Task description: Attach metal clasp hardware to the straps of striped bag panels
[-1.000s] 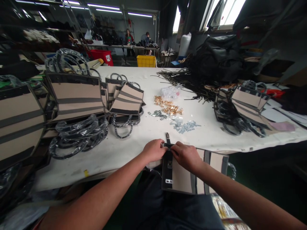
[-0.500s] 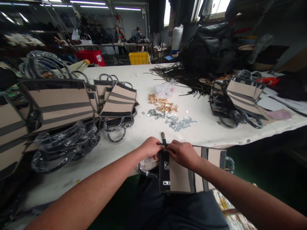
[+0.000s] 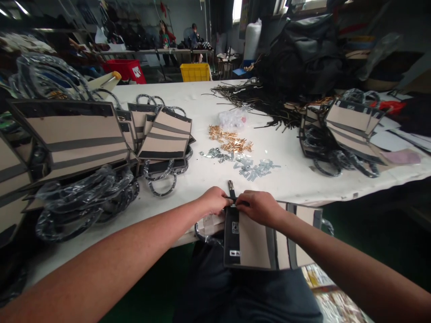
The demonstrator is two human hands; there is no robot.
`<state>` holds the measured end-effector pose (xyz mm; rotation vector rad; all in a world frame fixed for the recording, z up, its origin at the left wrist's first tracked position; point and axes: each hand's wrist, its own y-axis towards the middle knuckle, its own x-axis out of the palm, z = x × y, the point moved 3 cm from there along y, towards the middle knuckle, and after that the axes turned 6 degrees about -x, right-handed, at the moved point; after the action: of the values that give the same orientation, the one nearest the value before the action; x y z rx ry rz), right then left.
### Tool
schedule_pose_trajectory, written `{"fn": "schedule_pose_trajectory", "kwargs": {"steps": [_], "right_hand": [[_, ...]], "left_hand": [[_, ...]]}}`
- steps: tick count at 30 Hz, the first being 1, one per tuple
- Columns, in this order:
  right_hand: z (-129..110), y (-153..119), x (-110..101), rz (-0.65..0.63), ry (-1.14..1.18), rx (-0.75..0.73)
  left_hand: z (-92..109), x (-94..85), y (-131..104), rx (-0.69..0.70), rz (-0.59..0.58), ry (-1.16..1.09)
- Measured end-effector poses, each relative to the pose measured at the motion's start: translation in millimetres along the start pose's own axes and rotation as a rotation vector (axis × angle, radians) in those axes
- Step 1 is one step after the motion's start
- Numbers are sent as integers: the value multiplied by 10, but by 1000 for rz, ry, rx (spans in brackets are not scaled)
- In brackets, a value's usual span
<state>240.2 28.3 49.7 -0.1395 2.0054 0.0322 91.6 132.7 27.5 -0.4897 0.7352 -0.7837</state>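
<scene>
An unfinished beige-and-black handbag panel (image 3: 255, 242) lies across my lap against the table edge, with metal plates on its black band. At the band's far corner, my left hand (image 3: 215, 200) is closed, thumb and fingers pinching the panel's edge. My right hand (image 3: 259, 206) is closed beside it, its curled fingertips meeting at the same corner, next to a small metal plate; what they pinch is hidden. A short black strap (image 3: 230, 187) with a metal end sticks out beyond the hands onto the table. A plastic-wrapped handle (image 3: 207, 238) hangs at the panel's left.
Flat silver metal plates (image 3: 257, 168) and gold-coloured fittings (image 3: 235, 144) lie in piles on the white table (image 3: 188, 179). Handbag pieces are stacked left (image 3: 81, 125) and right (image 3: 353, 128). Black strips (image 3: 242, 96) lie behind, near a clear plastic bag (image 3: 232, 117). People sit far back.
My view has tilted down and shifted slightly. Both hands stay at the panel's corner, the right one's fingers more curled and raised a little.
</scene>
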Motion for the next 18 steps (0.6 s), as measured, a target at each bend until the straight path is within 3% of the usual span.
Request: {"fn": "schedule_pose_trajectory", "kwargs": {"steps": [5,7,10,12,15,18], "right_hand": [[67,52,-139,16,162,33],[45,6,-302,186,295,68],[-33,-54,-568,577,615,126],[-93,-30,-632,791,864,119],[-120,93,-521,992,1211,88],[-58,210,-314,1054,1480,135]], "left_hand": [[20,-27,20,-20,-22,-9],[11,-32,13,-15,-24,-5],[2,-33,3,-14,-16,-11],[5,-33,-3,-21,-12,-16],[25,-33,-22,-10,-19,-16],[42,-37,-44,11,-27,-10]]}}
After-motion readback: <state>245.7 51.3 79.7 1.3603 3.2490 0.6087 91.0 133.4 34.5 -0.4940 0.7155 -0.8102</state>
